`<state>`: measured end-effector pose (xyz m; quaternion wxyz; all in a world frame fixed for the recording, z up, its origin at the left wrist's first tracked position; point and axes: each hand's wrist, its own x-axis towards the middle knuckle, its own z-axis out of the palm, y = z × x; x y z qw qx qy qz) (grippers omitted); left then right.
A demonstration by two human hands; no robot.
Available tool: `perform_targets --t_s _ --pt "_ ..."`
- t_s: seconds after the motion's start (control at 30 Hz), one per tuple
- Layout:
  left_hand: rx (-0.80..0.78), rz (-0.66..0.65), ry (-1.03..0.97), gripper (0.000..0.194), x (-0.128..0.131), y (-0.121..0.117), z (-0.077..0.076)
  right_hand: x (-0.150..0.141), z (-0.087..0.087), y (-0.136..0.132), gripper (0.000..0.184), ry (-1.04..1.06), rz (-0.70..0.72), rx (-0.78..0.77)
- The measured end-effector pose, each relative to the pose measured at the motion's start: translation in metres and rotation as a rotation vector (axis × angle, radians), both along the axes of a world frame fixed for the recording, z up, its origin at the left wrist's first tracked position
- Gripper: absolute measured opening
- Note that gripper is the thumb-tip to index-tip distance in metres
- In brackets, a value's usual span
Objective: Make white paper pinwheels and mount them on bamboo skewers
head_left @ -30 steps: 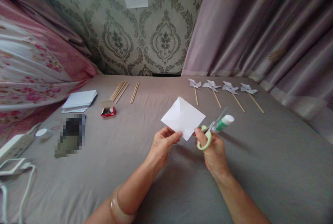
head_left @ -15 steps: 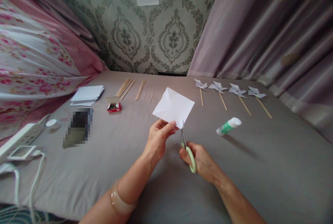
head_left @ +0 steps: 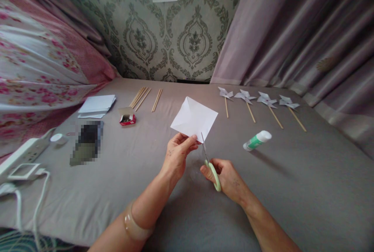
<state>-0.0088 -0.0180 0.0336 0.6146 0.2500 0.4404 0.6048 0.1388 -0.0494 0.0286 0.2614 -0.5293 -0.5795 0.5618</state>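
Note:
My left hand (head_left: 181, 152) pinches the near corner of a white square sheet of paper (head_left: 193, 117), thumb on top, holding it above the cloth. Faint diagonal creases show on the sheet. A pair of scissors (head_left: 212, 171) with pale green handles is in my right hand (head_left: 224, 178), with the thumb and fingers at the loops. Its blades point away from me and overlap the paper's near corner, just right of my left thumb. How far the blades are apart is hard to see.
Several paper pinwheels on sticks (head_left: 267, 100) lie at the back right, behind a glue stick (head_left: 257, 141). Loose wooden sticks (head_left: 141, 99), a small red box (head_left: 127, 119), stacked paper (head_left: 96, 106), a blurred dark object (head_left: 87, 142) and a power strip (head_left: 26, 156) are on the left.
The scissor blades have shifted slightly left and farther onto the paper's near corner. My left hand keeps its hold, and the view has tilted a little.

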Motion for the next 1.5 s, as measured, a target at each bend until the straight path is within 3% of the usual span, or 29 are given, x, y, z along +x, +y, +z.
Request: perform_targets --t_s 1.1,1.5 --pt "-0.013 0.016 -0.014 0.026 0.001 0.001 0.001 -0.002 -0.011 -0.001 0.044 -0.076 -0.144 0.090" --pt "-0.007 -0.049 0.007 0.022 0.007 -0.005 0.000 -0.002 -0.008 0.000 0.040 -0.055 -0.159 0.102"
